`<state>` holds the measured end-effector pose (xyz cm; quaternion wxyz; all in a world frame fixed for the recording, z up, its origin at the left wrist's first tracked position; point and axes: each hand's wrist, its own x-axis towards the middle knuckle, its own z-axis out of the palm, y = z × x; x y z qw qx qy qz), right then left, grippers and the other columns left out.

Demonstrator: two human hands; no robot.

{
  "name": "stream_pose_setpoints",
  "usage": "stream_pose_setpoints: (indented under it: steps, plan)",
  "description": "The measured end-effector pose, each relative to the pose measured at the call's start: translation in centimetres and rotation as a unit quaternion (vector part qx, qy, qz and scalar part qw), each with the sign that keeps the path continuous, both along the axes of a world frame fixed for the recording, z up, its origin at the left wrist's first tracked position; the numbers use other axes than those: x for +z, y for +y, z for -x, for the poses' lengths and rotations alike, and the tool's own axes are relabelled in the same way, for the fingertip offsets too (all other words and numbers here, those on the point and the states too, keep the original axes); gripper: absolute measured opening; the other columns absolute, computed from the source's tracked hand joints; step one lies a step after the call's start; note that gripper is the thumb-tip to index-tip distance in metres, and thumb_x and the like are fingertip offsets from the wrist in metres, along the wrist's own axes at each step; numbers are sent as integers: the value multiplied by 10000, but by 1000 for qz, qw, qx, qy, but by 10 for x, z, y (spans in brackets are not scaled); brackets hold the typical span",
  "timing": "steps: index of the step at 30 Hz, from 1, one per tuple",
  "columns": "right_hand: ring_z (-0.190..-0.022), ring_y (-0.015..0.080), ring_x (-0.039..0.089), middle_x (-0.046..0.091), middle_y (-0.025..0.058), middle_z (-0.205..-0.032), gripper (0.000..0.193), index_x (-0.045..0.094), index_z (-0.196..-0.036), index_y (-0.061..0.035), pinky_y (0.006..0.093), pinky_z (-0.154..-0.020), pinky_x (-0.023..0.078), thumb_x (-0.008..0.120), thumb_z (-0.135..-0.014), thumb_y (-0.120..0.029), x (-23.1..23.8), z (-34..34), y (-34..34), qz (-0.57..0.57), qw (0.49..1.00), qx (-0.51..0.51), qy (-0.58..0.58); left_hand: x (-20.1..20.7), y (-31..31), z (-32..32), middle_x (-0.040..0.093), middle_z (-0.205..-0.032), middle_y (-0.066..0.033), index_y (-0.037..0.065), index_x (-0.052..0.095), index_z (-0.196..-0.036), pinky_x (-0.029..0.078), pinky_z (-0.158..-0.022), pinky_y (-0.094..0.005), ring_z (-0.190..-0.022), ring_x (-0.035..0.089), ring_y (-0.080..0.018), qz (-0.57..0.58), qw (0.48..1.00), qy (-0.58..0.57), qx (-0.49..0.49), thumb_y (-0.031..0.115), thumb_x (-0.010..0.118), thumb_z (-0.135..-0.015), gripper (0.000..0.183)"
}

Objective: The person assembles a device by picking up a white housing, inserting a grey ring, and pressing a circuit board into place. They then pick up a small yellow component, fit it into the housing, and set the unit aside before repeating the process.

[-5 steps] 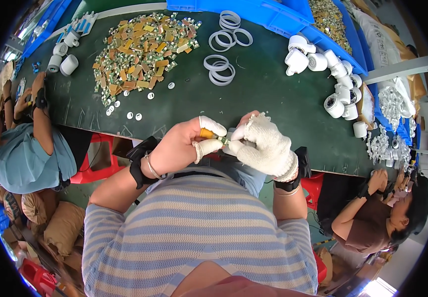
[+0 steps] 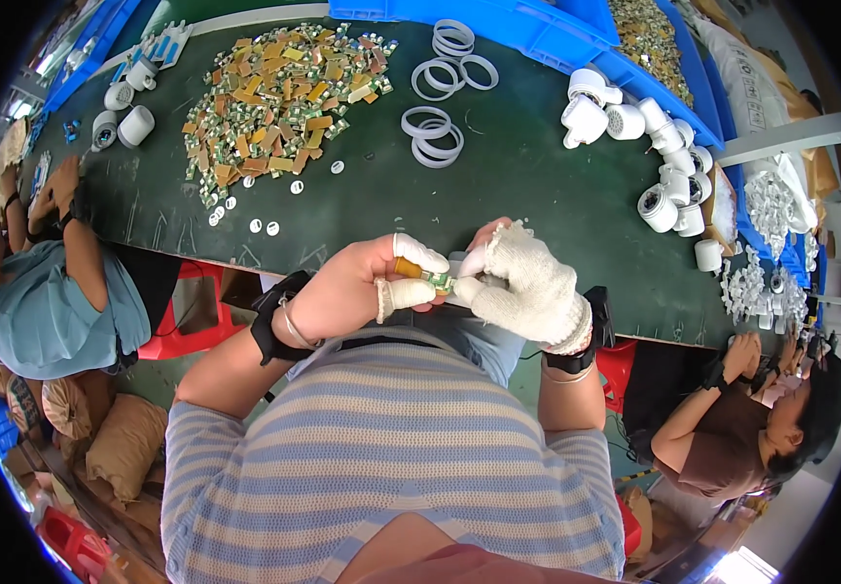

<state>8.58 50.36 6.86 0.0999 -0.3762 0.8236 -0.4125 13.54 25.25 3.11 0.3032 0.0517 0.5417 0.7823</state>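
Between the thumb and finger of my left hand [image 2: 372, 279] is a small green circuit board [image 2: 437, 281], pinched near the table's front edge. White finger covers wrap that thumb and finger, and a yellow one shows on another finger. My right hand [image 2: 527, 287], in a white knitted glove, is closed with its fingertips at the board's right end. Something greyish shows partly between the two hands, and I cannot make out what it is. Beyond my left hand lies a large heap of small circuit boards [image 2: 279, 102], with several small white discs [image 2: 272, 229] at its near side.
White-grey rings [image 2: 432, 136] lie at the table's far middle. White cylindrical housings [image 2: 674, 183] line the right side, by blue bins [image 2: 537, 34]; more housings [image 2: 135, 127] stand far left. Clear plastic parts [image 2: 753, 287] are piled far right. One person [image 2: 60, 302] sits left, another [image 2: 732, 438] right.
The circuit board has turned slightly and shows more of its face between my fingertips. My right hand has shifted a little to the right. The person on the left has moved their hands.
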Motion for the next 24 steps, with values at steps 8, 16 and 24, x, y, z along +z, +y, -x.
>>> stream_pose_setpoints:
  steps: [8, 16, 24]
  plan:
    - [-851, 274, 657, 664, 65, -839, 127, 724, -863, -99, 389, -768, 501, 799, -765, -65, -4, -5, -5, 27, 999, -13, 15, -7, 11, -11, 750, -1103, -63, 22, 636, -1270, 546, -825, -254, -959, 689, -101, 58, 994, 56, 67, 76, 680, -1030, 250]
    - [-900, 284, 677, 695, 62, -868, 130, 741, -860, -119, 401, -803, 510, 836, -771, -112, -9, -14, -11, 46, 993, -110, 24, 0, 7, -9, 717, -1087, -61, -1, 610, -1211, 572, -903, -286, -1010, 712, -134, 213, 972, 84, 56, -12, 698, -989, 239]
    - [-936, 300, 676, 710, 31, -818, 182, 766, -859, -168, 490, -966, 514, 894, -731, -178, -10, -3, -14, 32, 990, -25, 132, 2, 4, -19, 765, -973, -76, 34, 685, -1124, 561, -756, -288, -847, 721, -143, 248, 936, 229, 98, 45, 750, -963, 173]
